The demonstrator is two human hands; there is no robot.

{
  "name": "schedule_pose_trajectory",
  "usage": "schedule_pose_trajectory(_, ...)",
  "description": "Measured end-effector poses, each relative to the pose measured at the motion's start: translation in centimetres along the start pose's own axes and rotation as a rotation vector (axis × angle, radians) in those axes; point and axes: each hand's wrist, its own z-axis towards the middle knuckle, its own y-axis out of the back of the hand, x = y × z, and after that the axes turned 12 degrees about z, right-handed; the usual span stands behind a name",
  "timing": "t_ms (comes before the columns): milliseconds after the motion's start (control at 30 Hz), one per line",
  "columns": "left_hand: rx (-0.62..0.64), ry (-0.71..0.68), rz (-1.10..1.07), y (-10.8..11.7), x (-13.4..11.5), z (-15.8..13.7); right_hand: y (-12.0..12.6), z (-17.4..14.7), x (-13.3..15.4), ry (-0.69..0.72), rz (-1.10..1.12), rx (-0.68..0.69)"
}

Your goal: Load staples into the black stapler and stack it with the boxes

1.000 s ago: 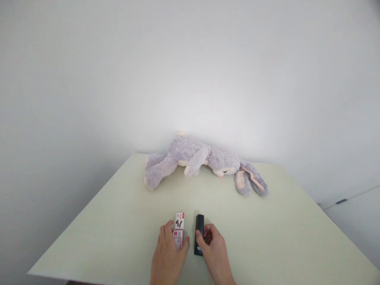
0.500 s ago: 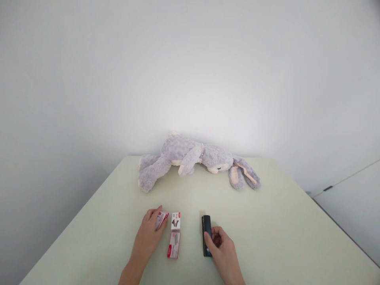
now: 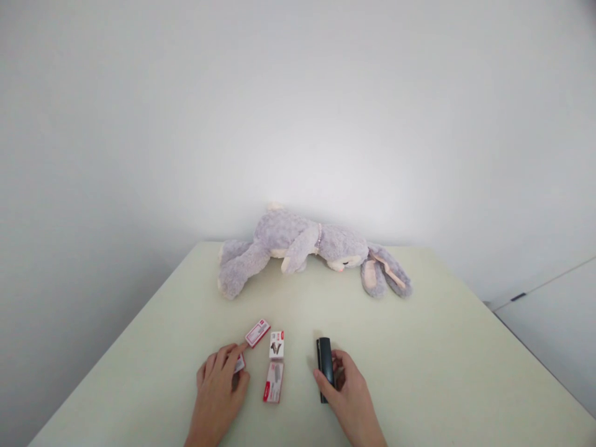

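My left hand curls over a small red-and-white staple box, most of it hidden under the fingers. Its index fingertip lies close to a second red-and-white staple box, set at an angle on the table. Just right of that hand, a white box with a dark clip-like picture stands in line with a pinkish staple box nearer me. My right hand grips a black stapler from its right side, thumb across the near end. The stapler points away from me on the table.
A lilac plush rabbit lies on its side along the back of the pale green table, ears to the right. Behind it rises a plain white wall. A seam with a dark fitting runs at the right.
My left hand has drawn back toward me and left with a staple box, uncovering another one. The right hand stays at the stapler, its thumb shifted slightly.
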Motion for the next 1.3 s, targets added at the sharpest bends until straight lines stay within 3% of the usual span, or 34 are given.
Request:
schedule_pose_trajectory(100, -0.077, 0.034, -0.014, -0.1, -1.1, -0.2, 0.0, -0.1, 0.1, 0.033, -0.064, 0.001)
schedule_pose_trajectory(267, 0.048, -0.127, -0.191, -0.7, -5.0, -1.4, 0.6, -0.4, -0.2, 0.016, -0.177, 0.036)
schedule_pose_trajectory(367, 0.045, -0.102, -0.194, -1.1, -6.8, -1.4, 1.6, -0.7, -0.1, 0.019, -0.222, 0.040)
schedule_pose_trajectory(533, 0.012, 0.008, -0.174, -1.6, -7.1, -2.1, 3.7, -0.6, 1.0, 0.156, -0.290, -0.031)
schedule_pose_trajectory(633, 0.073, -0.057, -0.187, -1.8, -7.6, -3.2, 3.9, -0.2, 1.6, 0.244, -0.247, -0.035)
schedule_pose_trajectory(800, 0.099, -0.341, -0.201, -2.0, -9.9, -3.6, 0.8, 0.2, 2.1, 0.289, -0.202, 0.021)
schedule_pose_trajectory(933, 0.093, -0.429, -0.147, -2.5, -10.0, -3.5, -3.2, -0.2, 3.1, 0.264, -0.189, 0.016)
schedule_pose_trajectory(1100, 0.089, -0.371, -0.100, -3.0, -8.4, -4.0, -5.2, 0.5, 3.8, 0.170, 0.169, -0.089)
schedule_pose_trajectory(1300, 0.128, -0.393, -0.097, -2.4, -7.0, -3.6, -0.5, 1.7, 1.6, -0.013, 0.578, -0.222)
